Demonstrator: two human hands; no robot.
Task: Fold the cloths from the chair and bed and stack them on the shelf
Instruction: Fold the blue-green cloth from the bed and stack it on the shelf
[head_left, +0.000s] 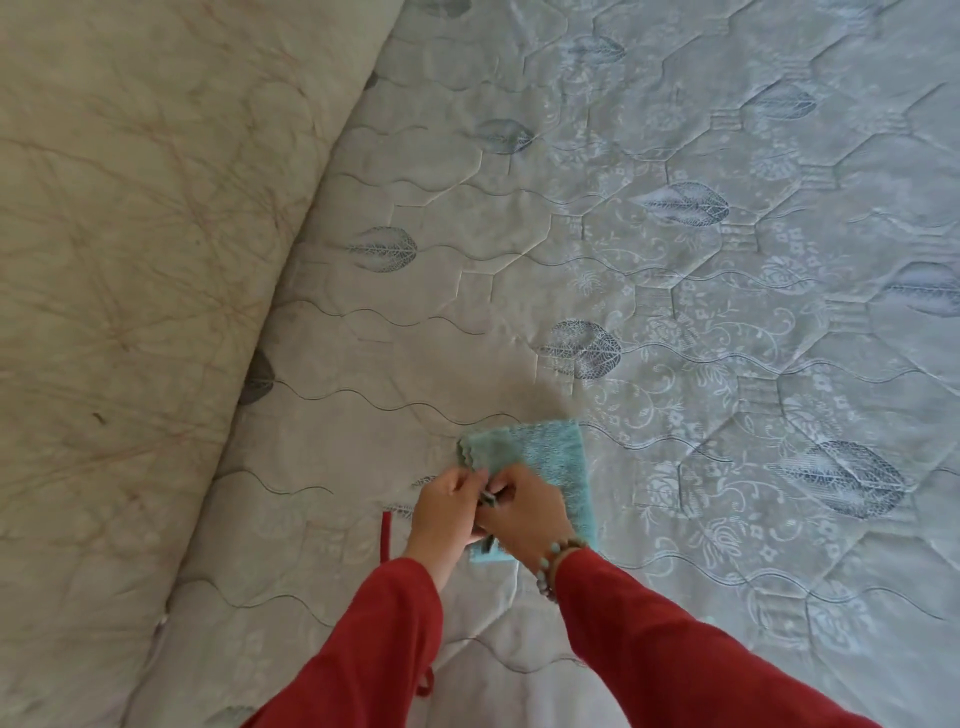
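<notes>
Mattress, quilted, bears teal cloth pinched by both hands.

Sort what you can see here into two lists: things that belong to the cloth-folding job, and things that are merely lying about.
Part of the job:
- teal cloth, partly folded on the mattress
- left hand and right hand, both gripping its near edge
- quilted mattress, the folding surface

Just lying about:
- beige quilt, heaped at the left
- red cord, beside the left hand
</notes>
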